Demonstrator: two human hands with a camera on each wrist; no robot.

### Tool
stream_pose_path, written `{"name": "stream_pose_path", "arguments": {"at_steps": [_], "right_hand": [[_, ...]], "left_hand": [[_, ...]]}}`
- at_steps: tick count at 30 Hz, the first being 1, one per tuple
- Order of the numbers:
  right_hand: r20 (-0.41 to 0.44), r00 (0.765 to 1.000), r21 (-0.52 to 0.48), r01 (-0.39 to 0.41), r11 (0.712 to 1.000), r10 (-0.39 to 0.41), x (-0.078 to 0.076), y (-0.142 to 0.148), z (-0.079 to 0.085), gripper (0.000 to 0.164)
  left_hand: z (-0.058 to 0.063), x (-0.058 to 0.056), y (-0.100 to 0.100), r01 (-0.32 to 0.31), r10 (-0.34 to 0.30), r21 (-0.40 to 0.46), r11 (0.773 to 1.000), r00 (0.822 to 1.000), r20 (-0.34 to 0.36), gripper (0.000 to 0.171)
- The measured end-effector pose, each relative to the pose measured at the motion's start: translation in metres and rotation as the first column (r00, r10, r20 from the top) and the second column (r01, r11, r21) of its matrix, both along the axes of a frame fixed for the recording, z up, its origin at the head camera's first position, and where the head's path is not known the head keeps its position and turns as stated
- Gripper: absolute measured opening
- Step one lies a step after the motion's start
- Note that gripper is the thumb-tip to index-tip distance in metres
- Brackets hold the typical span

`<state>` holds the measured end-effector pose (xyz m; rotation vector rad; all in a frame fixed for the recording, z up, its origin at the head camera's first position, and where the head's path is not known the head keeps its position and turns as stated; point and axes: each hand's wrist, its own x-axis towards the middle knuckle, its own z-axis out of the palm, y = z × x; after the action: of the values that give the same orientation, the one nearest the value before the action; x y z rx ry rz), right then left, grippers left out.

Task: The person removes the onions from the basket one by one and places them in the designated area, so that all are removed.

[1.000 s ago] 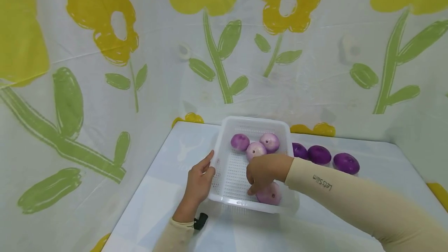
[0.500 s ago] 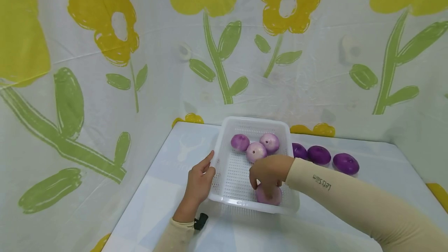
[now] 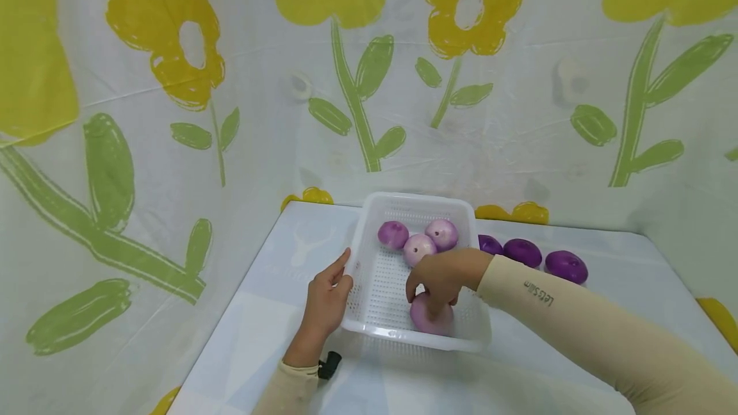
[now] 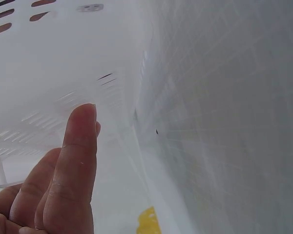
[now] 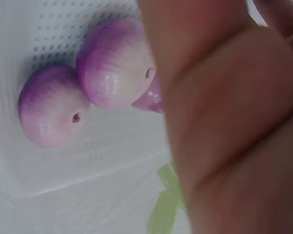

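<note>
A white perforated plastic basket [image 3: 385,303] is on the table. My left hand [image 3: 324,303] holds it by its left side, the thumb at the rim; in the left wrist view the fingers [image 4: 71,180] reach beneath it. Inside the basket, in the near right corner, my right hand [image 3: 441,277] grips a pale purple onion [image 3: 428,319] from above, partly covering it. Farther back in the basket sit a purple onion [image 3: 393,235] and two paler onions, one in the middle [image 3: 419,250] and another at the right [image 3: 441,234]. The palm [image 5: 224,117] fills much of the right wrist view.
Right of the basket, a row of dark purple onions [image 3: 522,253] lies on the white table [image 3: 254,312], partly hidden by the basket and the right sleeve [image 3: 565,312]. A flower-printed curtain [image 3: 254,146] surrounds the table at the back and sides.
My right hand has come down onto the near onion and grips it. Hand and onion have shifted slightly left in the basket. The left hand and basket stay nearly still.
</note>
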<state>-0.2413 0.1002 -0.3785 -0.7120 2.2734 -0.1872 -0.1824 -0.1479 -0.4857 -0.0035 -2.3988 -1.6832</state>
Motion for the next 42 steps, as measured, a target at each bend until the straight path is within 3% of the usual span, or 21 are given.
{"name": "stream_pose_path", "arguments": {"at_steps": [5,9,18,27,36,42], "right_hand": [[-0.003,1.000,-0.097,-0.025,0.995,0.025,-0.006,0.007,-0.001,0.035],[0.003,1.000,-0.187,0.003,0.982,-0.002,-0.009,0.014,0.002,0.036],[-0.002,0.996,-0.377,0.078,0.923,-0.085,-0.013,0.036,0.012,0.051],[0.007,0.982,-0.524,0.163,0.836,-0.188,-0.009,0.066,0.015,0.057],[0.089,0.961,-0.664,0.252,0.704,-0.260,-0.003,0.106,0.010,0.063],[0.121,0.911,-0.695,0.362,0.622,-0.394,0.009,0.137,-0.004,0.065]], "left_hand": [[0.000,0.000,0.000,0.000,0.000,0.005,1.000,1.000,0.001,0.057],[0.000,0.000,0.000,0.003,-0.003,0.001,1.000,1.000,0.003,0.057],[0.002,0.001,0.001,-0.001,0.001,-0.015,1.000,1.000,0.003,0.057],[0.001,0.002,0.000,-0.007,0.007,-0.015,1.000,1.000,0.018,0.057],[0.000,0.002,0.001,-0.005,0.005,0.000,1.000,1.000,0.016,0.056],[0.001,0.002,0.003,0.001,-0.001,-0.005,1.000,1.000,0.019,0.056]]}}
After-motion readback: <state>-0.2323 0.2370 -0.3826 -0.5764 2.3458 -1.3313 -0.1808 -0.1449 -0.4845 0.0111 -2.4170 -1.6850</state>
